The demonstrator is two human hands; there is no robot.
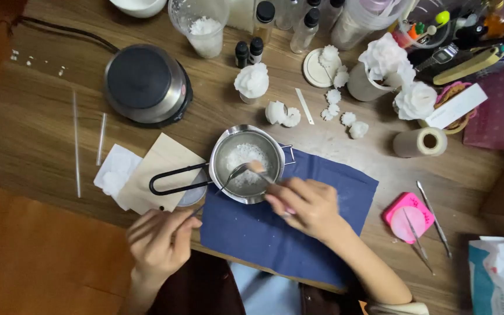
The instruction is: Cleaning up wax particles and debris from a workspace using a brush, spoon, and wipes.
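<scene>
Our left hand [160,240] pinches a spoon [233,176] and our right hand [305,205] grips a small stick [259,170] — both tips over the steel pot [246,164] just ahead.

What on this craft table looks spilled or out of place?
A few white crumbs lie scattered on the bare wood at the far left, away from the metal pot of white flakes. White specks also dust the blue cloth near the right hand.
</scene>
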